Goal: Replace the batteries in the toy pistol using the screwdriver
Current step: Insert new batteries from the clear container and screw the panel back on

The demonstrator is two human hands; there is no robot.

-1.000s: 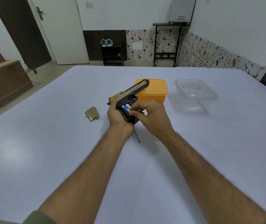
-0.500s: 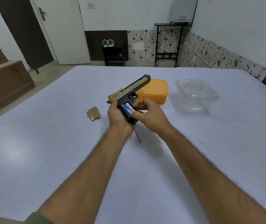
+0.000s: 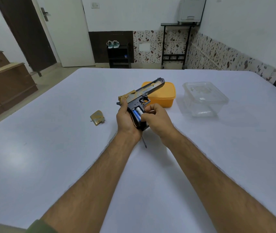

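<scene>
left hand (image 3: 125, 119) wraps around the back of the toy pistol (image 3: 140, 96), fingers curled on the grip, holding it up above the white table (image 3: 50, 157) with the barrel pointing away and to the right. the grip's side is open, and two batteries (image 3: 138, 113) sit side by side in there, blue and silver. right hand (image 3: 156, 120) comes in from the right, thumb and fingertips pinched right at the batteries' edge. below the hands, a thin screwdriver (image 3: 144, 142) lies on the table, mostly hidden. the tan battery cover (image 3: 97, 117) lies off to the left. behind the pistol, an orange container (image 3: 162, 95), and a clear container (image 3: 202, 99) further right.
</scene>
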